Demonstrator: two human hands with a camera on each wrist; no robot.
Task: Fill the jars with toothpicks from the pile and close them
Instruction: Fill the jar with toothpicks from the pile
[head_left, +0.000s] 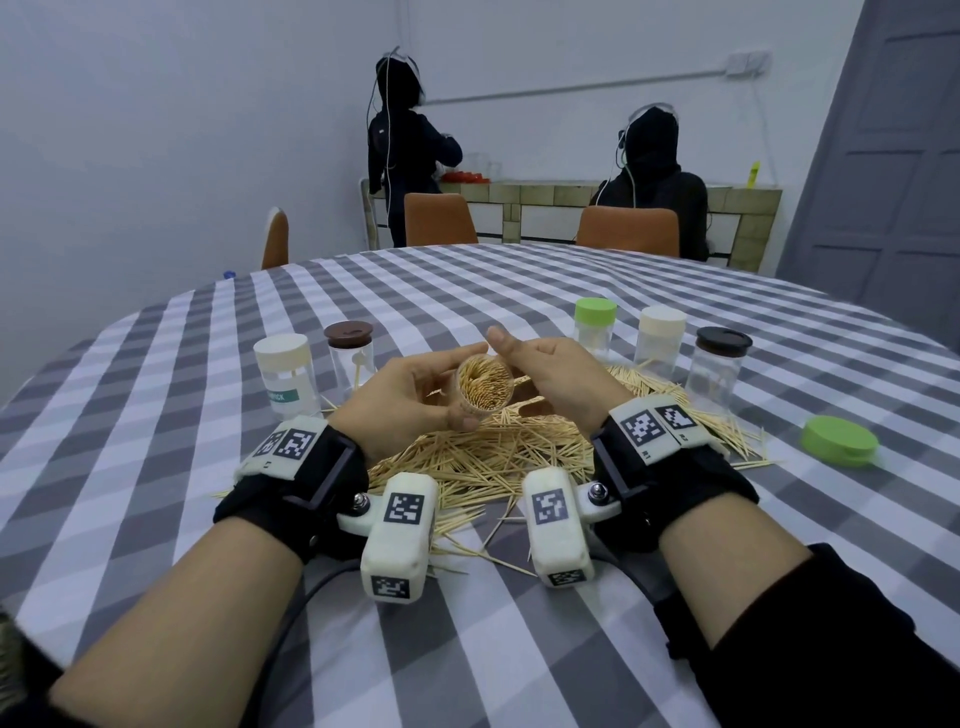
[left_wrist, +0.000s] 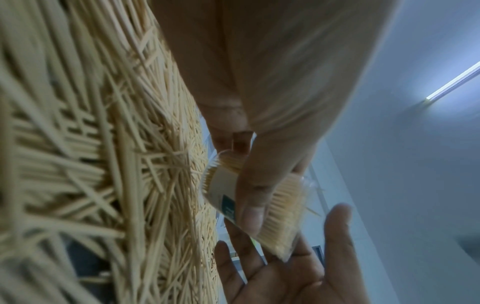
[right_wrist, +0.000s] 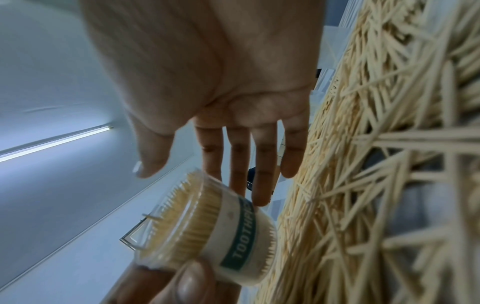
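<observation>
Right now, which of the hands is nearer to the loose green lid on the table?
The right. The right hand is beside the open jar, on the side of the green lid; the left hand grips that jar, farther away.

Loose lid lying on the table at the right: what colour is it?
Bright green; the loose lid shows best in the head view, lying flat on the checked tablecloth.
</observation>
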